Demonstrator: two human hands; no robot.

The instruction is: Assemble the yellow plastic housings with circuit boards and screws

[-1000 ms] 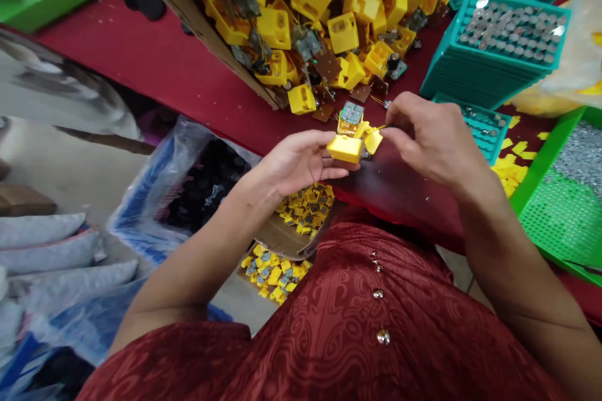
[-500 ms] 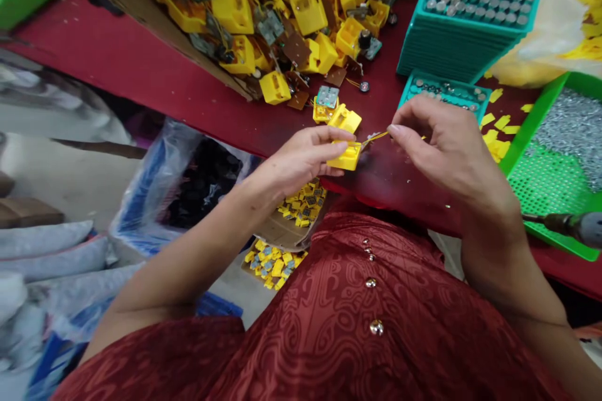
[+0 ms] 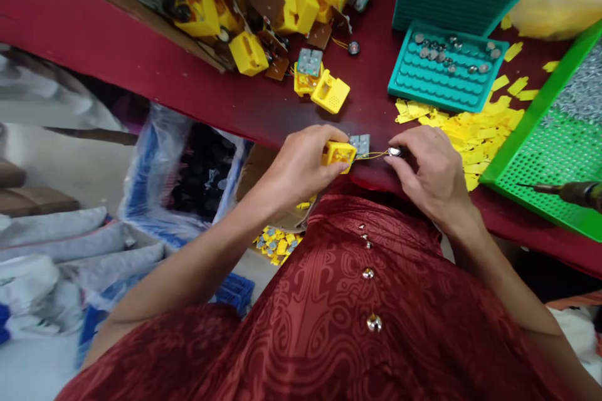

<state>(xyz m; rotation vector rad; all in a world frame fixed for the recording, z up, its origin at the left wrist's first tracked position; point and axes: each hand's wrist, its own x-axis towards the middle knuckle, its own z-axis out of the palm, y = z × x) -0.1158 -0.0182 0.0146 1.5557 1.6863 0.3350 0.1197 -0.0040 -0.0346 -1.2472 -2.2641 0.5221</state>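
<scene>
The left hand (image 3: 305,160) is gripping an open-faced yellow plastic housing (image 3: 342,151) near the front edge of the red tabletop (image 3: 263,109); a grey board (image 3: 361,143) is now showing beside it, and thin yellow wires (image 3: 374,154) are stretching right to a newly visible shiny metal disc (image 3: 394,151), which the right hand (image 3: 431,166) is pinching, leaving these parts exposed.

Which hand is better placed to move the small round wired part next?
Likely the right hand: it pinches the round part at the end of the yellow wires, while the left hand is occupied gripping the yellow housing.
</scene>
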